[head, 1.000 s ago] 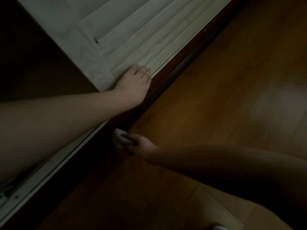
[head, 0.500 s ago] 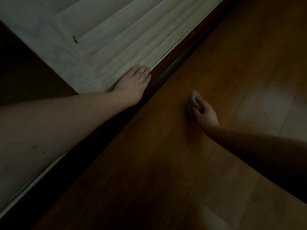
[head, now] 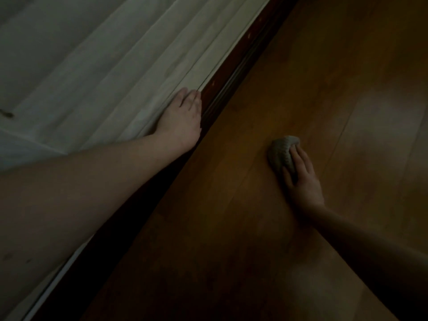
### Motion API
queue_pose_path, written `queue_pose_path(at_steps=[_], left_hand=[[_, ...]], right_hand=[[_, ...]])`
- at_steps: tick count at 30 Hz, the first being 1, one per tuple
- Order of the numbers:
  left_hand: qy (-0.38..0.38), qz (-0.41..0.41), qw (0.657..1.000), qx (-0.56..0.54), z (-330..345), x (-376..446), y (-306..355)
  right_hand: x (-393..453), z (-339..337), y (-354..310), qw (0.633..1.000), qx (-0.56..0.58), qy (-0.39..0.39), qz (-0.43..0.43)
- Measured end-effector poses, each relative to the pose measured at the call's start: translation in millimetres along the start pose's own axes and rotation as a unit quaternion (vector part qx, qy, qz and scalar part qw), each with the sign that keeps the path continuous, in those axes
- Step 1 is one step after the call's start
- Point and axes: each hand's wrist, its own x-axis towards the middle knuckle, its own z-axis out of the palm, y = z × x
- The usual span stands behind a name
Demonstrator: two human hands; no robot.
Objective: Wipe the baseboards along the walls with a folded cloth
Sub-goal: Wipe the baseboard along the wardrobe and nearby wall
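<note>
Wiping paused: cloth point(head: 283, 154) held bunched by right hand point(head: 301, 179) on floor point(head: 231, 205), apart from baseboard point(head: 222, 89).
Left hand point(head: 180, 119) laid flat on panel point(head: 92, 66); progress cannot be judged.

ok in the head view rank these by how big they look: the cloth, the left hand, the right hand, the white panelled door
1. white panelled door, by far the largest
2. left hand and right hand: look about alike, and nearness to the camera differs, so no ranking
3. cloth, smallest, bunched under the right hand's fingers on the wooden floor
</note>
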Motion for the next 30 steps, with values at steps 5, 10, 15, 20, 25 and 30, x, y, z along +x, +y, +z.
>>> queue_pose_path(at_steps=[5,10,15,20,25,30], left_hand=[[-0.041,0.032,0.999,-0.009,-9,-1,-14],[-0.106,0.080,0.989,-0.070,-35,-2,-34],[-0.127,0.087,0.987,-0.049,-69,-4,-56],[-0.102,0.105,0.989,0.014,-93,8,-91],[-0.021,0.095,0.993,0.074,-101,22,-120],[0.009,0.063,0.993,0.101,-100,47,-118]], right_hand=[[-5,1,1,1.000,-0.015,-0.006,-0.002],[-2,8,7,0.999,-0.017,-0.021,-0.029],[2,9,11,0.999,0.001,-0.043,-0.030],[3,14,18,0.998,-0.011,-0.053,-0.034],[5,11,17,0.999,-0.011,-0.040,-0.031],[11,-3,7,0.999,0.009,-0.045,-0.011]])
